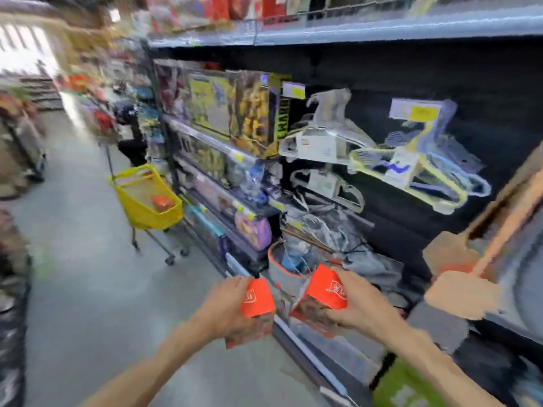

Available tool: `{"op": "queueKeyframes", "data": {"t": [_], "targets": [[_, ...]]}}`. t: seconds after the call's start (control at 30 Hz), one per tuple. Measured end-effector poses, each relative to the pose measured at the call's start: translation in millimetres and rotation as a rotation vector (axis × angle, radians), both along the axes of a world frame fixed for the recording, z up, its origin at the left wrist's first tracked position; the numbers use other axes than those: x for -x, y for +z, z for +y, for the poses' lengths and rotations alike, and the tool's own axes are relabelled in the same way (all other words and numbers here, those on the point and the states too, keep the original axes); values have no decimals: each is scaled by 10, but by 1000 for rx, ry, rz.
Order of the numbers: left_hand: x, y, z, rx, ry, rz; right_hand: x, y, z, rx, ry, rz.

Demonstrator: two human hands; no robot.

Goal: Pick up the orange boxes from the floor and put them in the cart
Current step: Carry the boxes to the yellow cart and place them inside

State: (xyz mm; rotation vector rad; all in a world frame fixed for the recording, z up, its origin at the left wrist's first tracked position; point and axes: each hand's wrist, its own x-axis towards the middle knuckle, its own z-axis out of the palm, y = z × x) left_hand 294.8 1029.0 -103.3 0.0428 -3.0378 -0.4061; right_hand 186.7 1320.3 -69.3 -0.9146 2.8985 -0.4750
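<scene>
My left hand point(226, 309) grips one orange box point(258, 304) with a white label, held in front of me above the grey floor. Just to its right, my right hand point(357, 306) grips a second orange box point(323, 292), tilted. The two boxes are close together, a small gap between them. Further down the aisle, up and to the left, stands the yellow cart point(138, 207) on small wheels, with another orange box point(163, 202) lying inside its basket. The picture is blurred.
Store shelving point(223, 148) with boxed toys, hangers and bags runs along the right of the aisle. A grey bin point(282, 274) with an orange rim sits low on the shelf behind the boxes. Grey floor point(94, 274) stretches towards the cart. Dark goods line the left edge.
</scene>
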Motion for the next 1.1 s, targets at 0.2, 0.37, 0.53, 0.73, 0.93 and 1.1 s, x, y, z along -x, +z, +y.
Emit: {"op": "queueKeyframes", "data": {"t": [0.2,0.37,0.53,0.73,0.93,1.1], "targets": [[-326,-7,-1730,-22,289,-9,255,35,-1932,36,237,-52],[-307,-59,-2887,-35,459,2,650,32,-3373,52,424,-79],[0,-77,-3924,-19,560,4,1298,31,-4702,40,586,-62],[464,-28,-5144,-3,652,1,2083,42,-6297,19,712,-23],[949,-41,-6348,7,702,-2,2692,-48,-7688,8,751,-19],[1492,-300,-7639,-13,687,-1,3231,-265,-8966,-23,724,-17]]}}
